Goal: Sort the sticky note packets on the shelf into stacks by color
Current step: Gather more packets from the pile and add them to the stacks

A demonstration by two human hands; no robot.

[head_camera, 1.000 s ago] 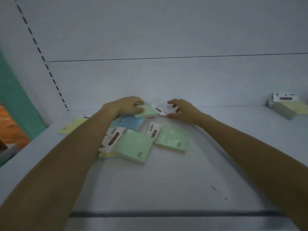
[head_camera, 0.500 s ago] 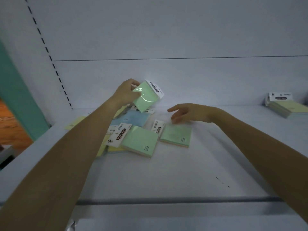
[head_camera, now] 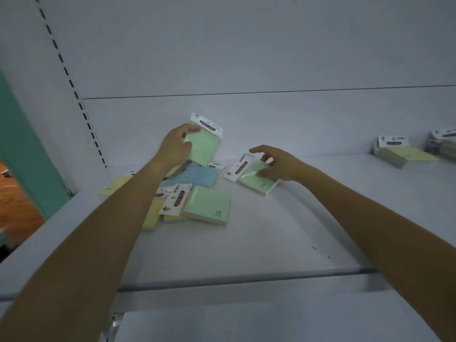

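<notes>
My left hand (head_camera: 176, 146) holds a green sticky note packet (head_camera: 203, 144) upright above the pile at the back of the white shelf (head_camera: 271, 230). My right hand (head_camera: 276, 164) grips the far edge of a second green packet (head_camera: 256, 181), which is tilted with its near edge on the shelf. A third green packet (head_camera: 209, 204) lies flat in the pile, overlapping a blue packet (head_camera: 195, 176) and yellow packets (head_camera: 151, 215). Another yellow packet (head_camera: 113, 185) lies to the left, partly hidden by my forearm.
A stack of yellow packets (head_camera: 404, 155) sits at the far right of the shelf, with another stack (head_camera: 444, 141) cut off by the frame edge. A perforated upright (head_camera: 74, 87) and teal post (head_camera: 27, 154) bound the left side. The shelf's front lip (head_camera: 246, 277) runs below.
My left hand raised its green packet slightly higher and turned it more upright. My right hand closed on the right green packet and tipped up its far edge.
</notes>
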